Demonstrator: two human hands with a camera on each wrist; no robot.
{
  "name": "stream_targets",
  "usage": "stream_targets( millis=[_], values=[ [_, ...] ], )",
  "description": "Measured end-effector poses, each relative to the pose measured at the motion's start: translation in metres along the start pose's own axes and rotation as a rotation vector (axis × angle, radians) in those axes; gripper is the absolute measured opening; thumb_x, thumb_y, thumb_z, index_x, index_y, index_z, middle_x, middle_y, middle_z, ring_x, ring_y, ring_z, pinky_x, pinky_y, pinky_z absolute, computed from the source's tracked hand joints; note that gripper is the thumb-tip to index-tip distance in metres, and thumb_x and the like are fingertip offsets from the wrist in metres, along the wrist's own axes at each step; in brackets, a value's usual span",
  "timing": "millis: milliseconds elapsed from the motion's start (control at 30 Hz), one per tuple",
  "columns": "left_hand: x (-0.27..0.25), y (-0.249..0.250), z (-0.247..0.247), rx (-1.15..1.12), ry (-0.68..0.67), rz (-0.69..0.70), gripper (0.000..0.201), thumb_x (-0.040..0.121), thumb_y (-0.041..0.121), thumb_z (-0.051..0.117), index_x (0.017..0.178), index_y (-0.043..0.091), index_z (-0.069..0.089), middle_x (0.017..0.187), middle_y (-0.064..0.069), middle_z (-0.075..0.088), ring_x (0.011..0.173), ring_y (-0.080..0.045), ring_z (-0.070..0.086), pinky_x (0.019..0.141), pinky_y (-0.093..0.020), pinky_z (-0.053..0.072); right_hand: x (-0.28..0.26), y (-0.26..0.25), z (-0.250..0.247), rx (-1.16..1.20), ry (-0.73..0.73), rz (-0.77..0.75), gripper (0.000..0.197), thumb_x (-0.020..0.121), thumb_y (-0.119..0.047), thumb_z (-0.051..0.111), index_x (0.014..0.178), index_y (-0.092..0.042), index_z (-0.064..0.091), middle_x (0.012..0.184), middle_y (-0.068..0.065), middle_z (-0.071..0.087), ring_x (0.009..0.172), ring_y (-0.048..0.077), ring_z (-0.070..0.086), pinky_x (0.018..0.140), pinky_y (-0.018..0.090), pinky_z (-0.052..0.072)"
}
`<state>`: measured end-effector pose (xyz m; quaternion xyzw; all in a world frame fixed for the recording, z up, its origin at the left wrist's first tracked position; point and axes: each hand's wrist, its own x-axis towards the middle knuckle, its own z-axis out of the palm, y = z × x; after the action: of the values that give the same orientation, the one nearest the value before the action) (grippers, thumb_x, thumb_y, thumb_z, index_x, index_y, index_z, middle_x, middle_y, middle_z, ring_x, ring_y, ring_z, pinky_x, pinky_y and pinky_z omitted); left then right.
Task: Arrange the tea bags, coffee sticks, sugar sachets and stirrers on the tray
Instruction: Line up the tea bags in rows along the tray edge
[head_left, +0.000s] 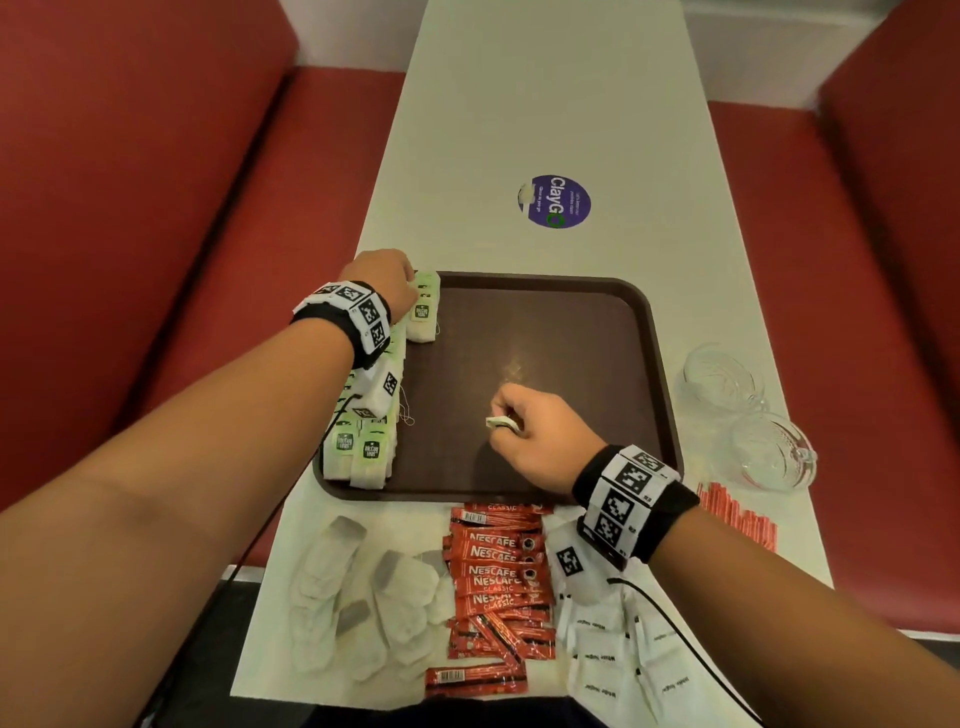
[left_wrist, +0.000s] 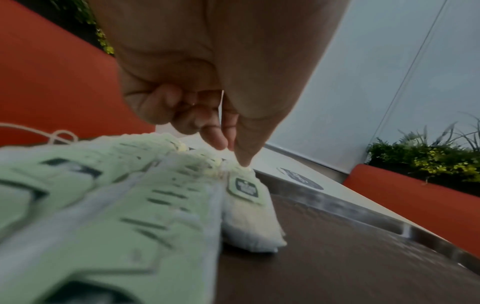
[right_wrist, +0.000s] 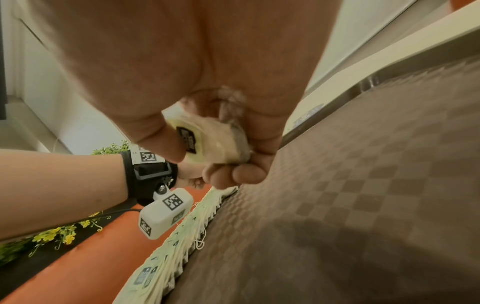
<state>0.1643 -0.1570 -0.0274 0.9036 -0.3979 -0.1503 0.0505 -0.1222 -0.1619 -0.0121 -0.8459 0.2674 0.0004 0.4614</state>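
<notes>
A brown tray (head_left: 545, 312) lies on the white table. Tea bags with green tags (head_left: 363, 447) stand in a row along its left edge. My left hand (head_left: 408, 283) is at the row's far end, thumb and forefinger pinching the top of the last tea bag (left_wrist: 246, 197). My right hand (head_left: 501, 421) hovers over the tray's middle and grips a folded tea bag (right_wrist: 207, 142). In front of the tray lie loose tea bags (head_left: 353, 597), red coffee sticks (head_left: 493, 571) and white sugar sachets (head_left: 613, 654). Red stirrers (head_left: 737, 514) lie to the right.
Two glass cups (head_left: 722, 374) (head_left: 774, 452) stand right of the tray. A purple sticker (head_left: 555, 201) is on the table beyond it. Red bench seats (head_left: 156, 260) run along both sides of the narrow table. A black cable (head_left: 675, 639) crosses the sugar sachets.
</notes>
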Motion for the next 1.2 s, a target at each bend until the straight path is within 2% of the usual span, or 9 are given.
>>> stream_targets(
  millis=[100, 167, 267, 433, 567, 700, 767, 1000, 1200],
  values=[
    [0.002, 0.010, 0.005, 0.083, -0.050, 0.028, 0.033, 0.087, 0.044, 0.064, 0.097, 0.013, 0.068, 0.100, -0.006, 0.069, 0.093, -0.028, 0.063, 0.075, -0.033, 0.052, 0.003, 0.001, -0.001, 0.013, 0.004, -0.001, 0.010, 0.092, -0.019, 0.062, 0.084, -0.016, 0.055, 0.067, -0.008, 0.056, 0.055, 0.005, 0.047, 0.056, 0.023, 0.042],
    [0.003, 0.014, 0.011, 0.147, -0.114, 0.035, 0.042, 0.082, 0.055, 0.068, 0.089, 0.013, 0.066, 0.093, -0.007, 0.068, 0.087, -0.027, 0.062, 0.070, -0.034, 0.050, 0.004, 0.002, -0.001, 0.021, 0.003, -0.006, 0.009, 0.094, -0.024, 0.062, 0.087, -0.020, 0.057, 0.071, -0.005, 0.064, 0.060, 0.008, 0.058, 0.061, 0.030, 0.052],
    [0.004, 0.016, 0.017, 0.182, -0.134, 0.023, 0.042, 0.079, 0.054, 0.071, 0.074, 0.015, 0.056, 0.091, -0.008, 0.068, 0.078, -0.027, 0.059, 0.065, -0.032, 0.044, 0.006, 0.001, -0.002, 0.041, -0.010, 0.017, 0.010, 0.097, -0.031, 0.061, 0.092, -0.022, 0.059, 0.079, -0.001, 0.070, 0.066, 0.013, 0.071, 0.069, 0.042, 0.061],
    [-0.010, 0.021, 0.000, 0.152, -0.127, 0.098, 0.044, 0.086, 0.058, 0.063, 0.090, 0.014, 0.064, 0.094, -0.005, 0.067, 0.087, -0.025, 0.061, 0.072, -0.034, 0.048, 0.008, -0.004, -0.009, 0.076, -0.024, 0.088, 0.019, 0.098, -0.035, 0.060, 0.095, -0.017, 0.058, 0.086, 0.005, 0.072, 0.065, 0.016, 0.074, 0.064, 0.045, 0.062],
    [-0.053, 0.030, -0.029, -0.182, -0.126, 0.333, 0.030, 0.089, 0.057, 0.061, 0.088, 0.028, 0.069, 0.089, 0.010, 0.066, 0.084, -0.011, 0.061, 0.070, -0.027, 0.043, 0.011, -0.006, -0.014, 0.164, 0.015, 0.115, 0.019, 0.098, -0.036, 0.061, 0.090, -0.019, 0.055, 0.087, 0.006, 0.073, 0.061, 0.020, 0.073, 0.060, 0.045, 0.062],
    [-0.104, 0.038, -0.045, -0.282, -0.344, 0.553, 0.026, 0.086, 0.056, 0.067, 0.089, 0.030, 0.073, 0.080, 0.014, 0.069, 0.074, 0.001, 0.060, 0.068, -0.016, 0.046, 0.013, -0.008, -0.017, 0.239, 0.071, 0.106, 0.025, 0.098, -0.039, 0.060, 0.089, -0.017, 0.050, 0.083, 0.004, 0.076, 0.059, 0.024, 0.072, 0.058, 0.045, 0.060],
    [-0.115, 0.038, -0.038, -0.247, -0.366, 0.611, 0.020, 0.088, 0.049, 0.068, 0.094, 0.031, 0.073, 0.080, 0.015, 0.068, 0.076, 0.002, 0.059, 0.071, -0.017, 0.046, 0.016, -0.010, -0.016, 0.257, 0.066, 0.098, 0.027, 0.099, -0.039, 0.059, 0.091, -0.015, 0.049, 0.083, 0.004, 0.077, 0.060, 0.024, 0.073, 0.059, 0.048, 0.061],
    [-0.118, 0.035, -0.032, -0.314, -0.142, 0.632, 0.005, 0.095, 0.029, 0.065, 0.092, 0.026, 0.068, 0.070, 0.017, 0.059, 0.067, 0.003, 0.053, 0.064, -0.017, 0.037, 0.022, -0.012, -0.010, 0.204, 0.014, 0.055, 0.015, 0.098, -0.029, 0.062, 0.102, -0.017, 0.054, 0.091, 0.000, 0.076, 0.065, 0.020, 0.074, 0.066, 0.049, 0.062],
    [-0.117, 0.026, -0.029, -0.326, -0.216, 0.605, 0.006, 0.090, 0.025, 0.072, 0.095, 0.027, 0.071, 0.083, 0.012, 0.069, 0.078, -0.003, 0.061, 0.074, -0.021, 0.048, 0.024, -0.003, -0.007, 0.130, 0.040, 0.045, 0.022, 0.095, -0.036, 0.066, 0.100, -0.019, 0.053, 0.088, -0.002, 0.075, 0.069, 0.013, 0.073, 0.071, 0.044, 0.062]
  ],
)
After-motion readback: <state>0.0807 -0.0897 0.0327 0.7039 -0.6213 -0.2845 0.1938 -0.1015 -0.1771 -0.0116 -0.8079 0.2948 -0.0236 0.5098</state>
